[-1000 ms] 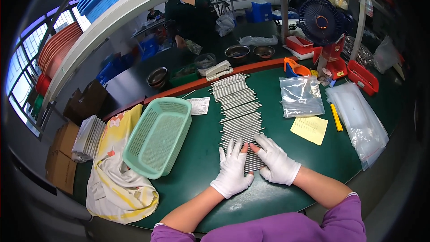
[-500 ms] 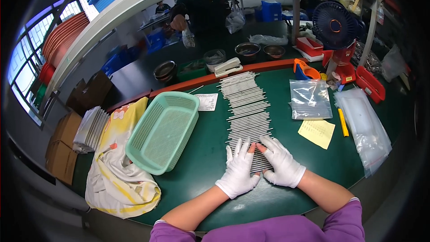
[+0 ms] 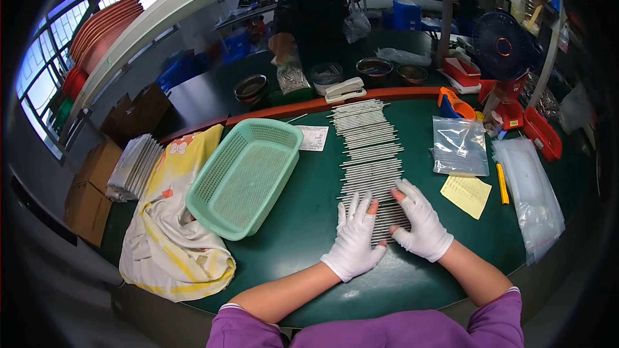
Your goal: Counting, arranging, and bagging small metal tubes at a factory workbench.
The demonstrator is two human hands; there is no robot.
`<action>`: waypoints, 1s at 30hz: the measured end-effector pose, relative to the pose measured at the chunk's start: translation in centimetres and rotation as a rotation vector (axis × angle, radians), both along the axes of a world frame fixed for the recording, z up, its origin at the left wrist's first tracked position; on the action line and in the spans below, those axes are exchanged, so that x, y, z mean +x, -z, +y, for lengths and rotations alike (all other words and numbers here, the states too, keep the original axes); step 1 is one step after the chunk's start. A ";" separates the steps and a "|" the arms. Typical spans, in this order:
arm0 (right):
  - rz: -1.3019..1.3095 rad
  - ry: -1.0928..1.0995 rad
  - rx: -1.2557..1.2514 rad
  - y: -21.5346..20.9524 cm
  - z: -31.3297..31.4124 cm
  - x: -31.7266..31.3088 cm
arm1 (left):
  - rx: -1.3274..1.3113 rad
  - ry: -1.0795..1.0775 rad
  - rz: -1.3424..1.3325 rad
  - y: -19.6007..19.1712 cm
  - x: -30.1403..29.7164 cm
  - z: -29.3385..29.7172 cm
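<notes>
Many thin metal rods (image 3: 369, 134) lie crosswise side by side in a long column down the green table, with small gaps between some groups. My left hand (image 3: 354, 237), in a white glove with some bare fingertips, lies flat along the left ends of the nearest rods. Its fingers are stretched out. On the other side my right hand (image 3: 422, 225), gloved the same way, rests spread over the right ends, its thumb towards the rods. Neither hand grips anything; the rods show between them, partly covered by the fingers.
Left stand a green plastic basket (image 3: 240, 180) and a crumpled yellow-white cloth (image 3: 177, 245). Right lie clear zip bags (image 3: 460, 146), a yellow note (image 3: 465, 196), a yellow cutter (image 3: 502, 184) and long plastic sleeves (image 3: 530, 196). A stapler (image 3: 345, 90) sits by the red ledge; a person stands beyond.
My hands have moved apart, the right one shifting away to the right and slightly forward. The view has turned a little. Across the ledge, the other person's clear bag has come down lower.
</notes>
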State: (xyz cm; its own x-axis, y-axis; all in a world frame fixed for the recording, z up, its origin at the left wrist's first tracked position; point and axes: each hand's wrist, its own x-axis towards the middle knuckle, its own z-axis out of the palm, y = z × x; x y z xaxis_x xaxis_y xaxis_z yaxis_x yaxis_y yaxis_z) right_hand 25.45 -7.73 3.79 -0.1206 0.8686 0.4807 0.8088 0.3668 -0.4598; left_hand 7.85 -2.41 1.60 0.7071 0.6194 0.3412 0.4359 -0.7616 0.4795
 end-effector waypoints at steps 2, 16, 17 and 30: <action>0.048 0.034 -0.022 -0.4 1.1 0.2 | 0.037 -0.033 -0.016 -0.3 0.3 -0.1; 0.406 0.037 -0.250 -0.9 21.3 -4.7 | -0.007 -0.083 -0.080 0.4 0.8 0.4; 0.271 0.073 -0.211 -1.0 22.7 -4.8 | -0.015 -0.077 -0.070 0.2 0.9 0.2; -0.445 0.332 -0.107 2.3 30.6 -9.0 | -0.099 -0.076 -0.124 -0.6 0.9 0.2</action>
State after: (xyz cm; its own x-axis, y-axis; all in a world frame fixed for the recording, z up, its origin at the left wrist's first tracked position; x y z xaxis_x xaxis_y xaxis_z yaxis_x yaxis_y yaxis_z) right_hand 16.44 22.82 1.49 -0.0032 0.9354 0.3536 0.9972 0.0294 -0.0687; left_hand 8.75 -2.23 2.19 0.6137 0.7040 0.3575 0.4232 -0.6755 0.6038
